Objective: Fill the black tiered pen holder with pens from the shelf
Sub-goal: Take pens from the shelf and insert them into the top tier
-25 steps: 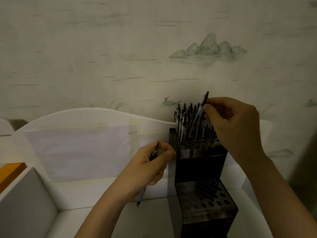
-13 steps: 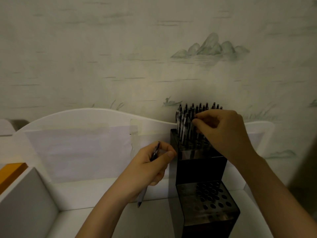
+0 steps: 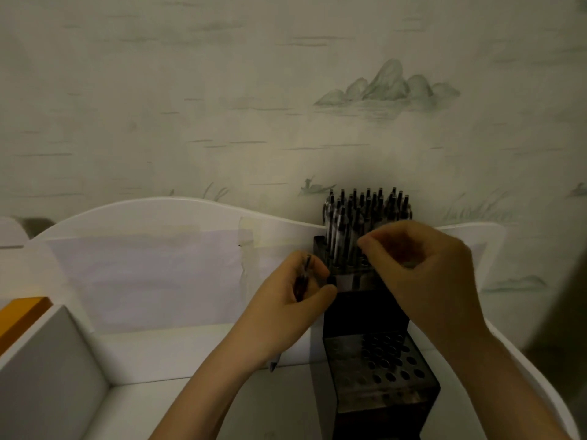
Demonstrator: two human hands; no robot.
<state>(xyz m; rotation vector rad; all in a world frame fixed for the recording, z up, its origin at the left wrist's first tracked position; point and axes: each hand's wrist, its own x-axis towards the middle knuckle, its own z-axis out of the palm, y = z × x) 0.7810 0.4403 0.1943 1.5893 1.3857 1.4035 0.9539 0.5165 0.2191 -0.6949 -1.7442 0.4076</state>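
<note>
- At the top tier of the black tiered pen holder (image 3: 365, 300), the pen that the right hand (image 3: 422, 268) held slanted above the cluster a second ago is now down among the standing pens (image 3: 365, 217); it no longer sticks out above them.
- The right hand has dropped with it and now sits low against the top tier, fingers curled with the tips drawn together; whether they still pinch that pen I cannot tell.
- The left hand (image 3: 295, 300) has not moved: it grips one pen (image 3: 301, 276) just beside the holder's left edge, tip pointing down toward the white shelf (image 3: 158, 360).
- Judged from this, the top tier looks nearly full, while the lower tier (image 3: 381, 366) shows only open holes, so the left hand's pen is likely next.
</note>
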